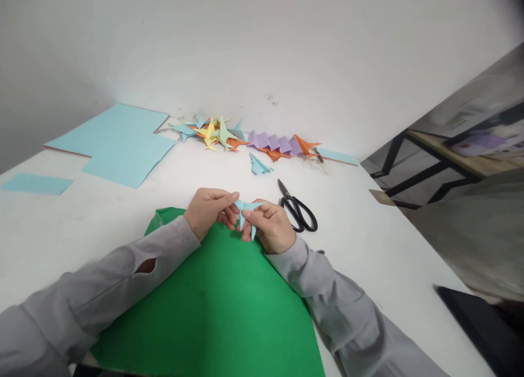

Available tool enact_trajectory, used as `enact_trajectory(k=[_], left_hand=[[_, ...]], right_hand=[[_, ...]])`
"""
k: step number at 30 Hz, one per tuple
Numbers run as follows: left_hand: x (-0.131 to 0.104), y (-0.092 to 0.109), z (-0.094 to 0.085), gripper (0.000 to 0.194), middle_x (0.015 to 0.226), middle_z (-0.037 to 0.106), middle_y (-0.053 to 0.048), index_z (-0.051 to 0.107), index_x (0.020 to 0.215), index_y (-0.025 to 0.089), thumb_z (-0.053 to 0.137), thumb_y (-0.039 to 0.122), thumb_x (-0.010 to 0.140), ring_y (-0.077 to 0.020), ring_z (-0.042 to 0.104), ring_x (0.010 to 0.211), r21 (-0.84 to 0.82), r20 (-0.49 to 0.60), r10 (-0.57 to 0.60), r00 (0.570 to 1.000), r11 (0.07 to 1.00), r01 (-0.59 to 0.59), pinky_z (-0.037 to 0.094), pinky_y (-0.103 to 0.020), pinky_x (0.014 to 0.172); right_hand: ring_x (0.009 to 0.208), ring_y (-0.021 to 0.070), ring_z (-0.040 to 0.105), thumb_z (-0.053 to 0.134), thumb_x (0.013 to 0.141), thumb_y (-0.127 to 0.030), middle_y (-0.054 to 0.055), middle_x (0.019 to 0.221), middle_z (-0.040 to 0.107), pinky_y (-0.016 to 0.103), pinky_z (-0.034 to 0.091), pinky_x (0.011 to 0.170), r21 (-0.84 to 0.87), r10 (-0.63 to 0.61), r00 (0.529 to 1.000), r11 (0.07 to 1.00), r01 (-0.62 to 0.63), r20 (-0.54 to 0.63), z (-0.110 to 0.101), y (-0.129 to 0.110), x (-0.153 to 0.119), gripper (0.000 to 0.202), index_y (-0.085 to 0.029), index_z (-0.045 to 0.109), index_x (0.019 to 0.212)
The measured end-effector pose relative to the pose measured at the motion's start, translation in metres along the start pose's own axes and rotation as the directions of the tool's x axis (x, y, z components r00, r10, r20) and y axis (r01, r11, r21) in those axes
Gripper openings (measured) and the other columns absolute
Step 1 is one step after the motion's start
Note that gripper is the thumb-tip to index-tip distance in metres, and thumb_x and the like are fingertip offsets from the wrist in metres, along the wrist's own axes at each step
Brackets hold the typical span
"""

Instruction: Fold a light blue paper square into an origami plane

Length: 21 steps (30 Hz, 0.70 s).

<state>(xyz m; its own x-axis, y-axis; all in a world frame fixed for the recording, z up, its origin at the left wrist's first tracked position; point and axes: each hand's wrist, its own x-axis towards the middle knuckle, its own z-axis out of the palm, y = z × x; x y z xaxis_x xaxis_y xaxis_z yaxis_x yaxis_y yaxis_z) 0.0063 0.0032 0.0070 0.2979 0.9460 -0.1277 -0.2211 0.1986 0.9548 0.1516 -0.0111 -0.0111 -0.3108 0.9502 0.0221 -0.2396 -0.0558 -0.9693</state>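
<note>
A small light-blue folded paper piece (243,207) with several pointed arms is held between both hands, above the far part of a green sheet (213,306). My left hand (213,209) pinches its left tip between thumb and fingers. The right side is gripped by my right hand (270,224), its thumb pressed on the middle of the piece. Black-handled scissors (298,208) lie just right of my right hand, blades pointing away. Beyond the hands rests another light-blue folded piece (259,164).
Folded paper shapes in yellow (209,134), green, blue and orange (305,145) lie along the wall, beside a purple pleated strip (272,142). Light-blue sheets (123,137) and a small blue rectangle (37,184) are at the left. A black flat object (475,317) sits at the right edge.
</note>
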Motion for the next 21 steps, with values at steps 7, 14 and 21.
enact_trajectory(k=[7,14,21], left_hand=[[0.0019,0.0037,-0.0009,0.04,0.046,0.057,-0.004,0.056,0.056,0.009,0.053,0.044,0.075,-0.011,0.052,0.035,-0.105,0.004,-0.033,0.999,0.994,0.033,0.044,-0.024,0.035],[-0.0001,0.0011,-0.0001,0.025,0.048,0.056,0.0,0.057,0.056,0.009,0.071,0.03,0.06,-0.0081,0.049,0.037,-0.044,-0.077,0.04,0.996,0.998,-0.043,0.042,-0.02,0.034],[0.0013,0.002,-0.0029,0.025,0.044,0.054,-0.002,0.058,0.055,0.008,0.062,0.028,0.07,-0.0091,0.051,0.038,-0.058,-0.027,0.018,0.999,0.998,-0.02,0.044,-0.021,0.037]], right_hand=[[0.03,0.009,0.051,0.065,0.071,-0.029,0.003,0.041,0.062,0.018,0.036,0.033,-0.016,-0.002,1.0,1.0,0.002,0.005,-0.0022,0.0031,0.0004,0.024,-0.011,0.062,0.054],[0.03,0.0087,0.05,0.064,0.071,-0.029,0.003,0.04,0.061,0.018,0.035,0.033,-0.032,-0.015,1.0,0.999,0.015,-0.002,-0.0023,0.0024,0.0004,0.025,-0.011,0.063,0.054],[0.029,0.0088,0.049,0.065,0.07,-0.03,0.003,0.039,0.061,0.019,0.036,0.033,-0.034,-0.004,1.0,0.999,0.003,-0.007,-0.0025,0.0022,0.0002,0.026,-0.011,0.062,0.053]])
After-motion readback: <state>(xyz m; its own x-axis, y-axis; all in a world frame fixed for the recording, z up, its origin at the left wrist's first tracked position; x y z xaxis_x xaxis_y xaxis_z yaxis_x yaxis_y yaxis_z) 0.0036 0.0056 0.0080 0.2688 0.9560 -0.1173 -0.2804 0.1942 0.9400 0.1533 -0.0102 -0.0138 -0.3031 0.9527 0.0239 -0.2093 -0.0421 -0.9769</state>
